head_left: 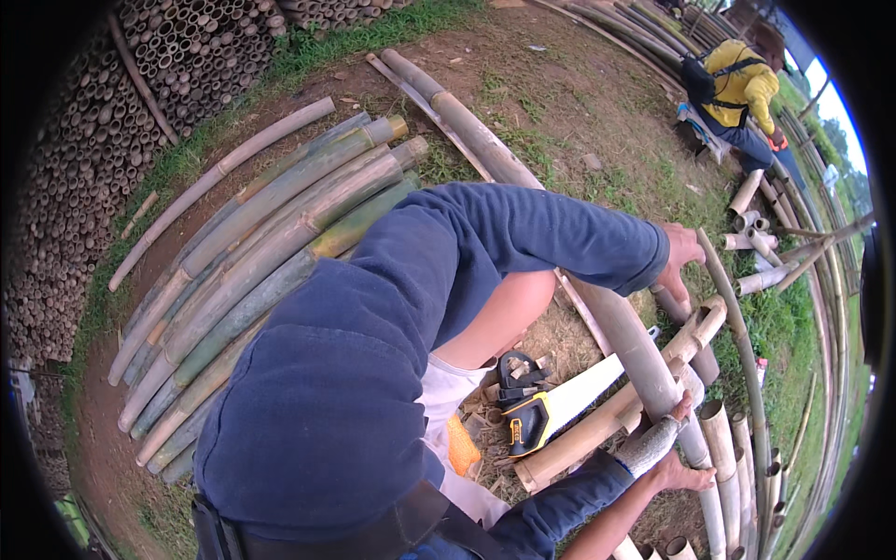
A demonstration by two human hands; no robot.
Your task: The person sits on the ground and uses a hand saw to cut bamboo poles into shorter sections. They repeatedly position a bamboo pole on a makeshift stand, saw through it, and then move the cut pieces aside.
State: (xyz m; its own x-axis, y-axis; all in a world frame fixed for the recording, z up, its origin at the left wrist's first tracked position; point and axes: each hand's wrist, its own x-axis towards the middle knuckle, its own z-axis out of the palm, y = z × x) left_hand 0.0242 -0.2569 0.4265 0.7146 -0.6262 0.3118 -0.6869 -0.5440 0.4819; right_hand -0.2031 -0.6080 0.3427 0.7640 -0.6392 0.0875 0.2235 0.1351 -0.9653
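In a dark blue sleeve, my left hand (679, 257) is bare and bends down over the upper end of a short bamboo piece (698, 341), fingers curled against it. A thin curved bamboo pole (733, 322) passes beside its fingertips. My right hand (653, 443) wears a grey glove with bare fingertips and wraps round a long, thick bamboo pole (621, 331). Just below it, another person's bare hand (686, 474) reaches to the same pole. Under the thick pole lies a crosswise bamboo length (569, 439). A handsaw (583, 392) with a yellow and black handle rests beside it.
Long bamboo poles (271, 238) lie in a row on the left. Behind them rises a large bamboo stack (187, 65). A co-worker in a yellow top (742, 79) bends at the upper right. Cut bamboo pieces (723, 448) lie at the lower right.
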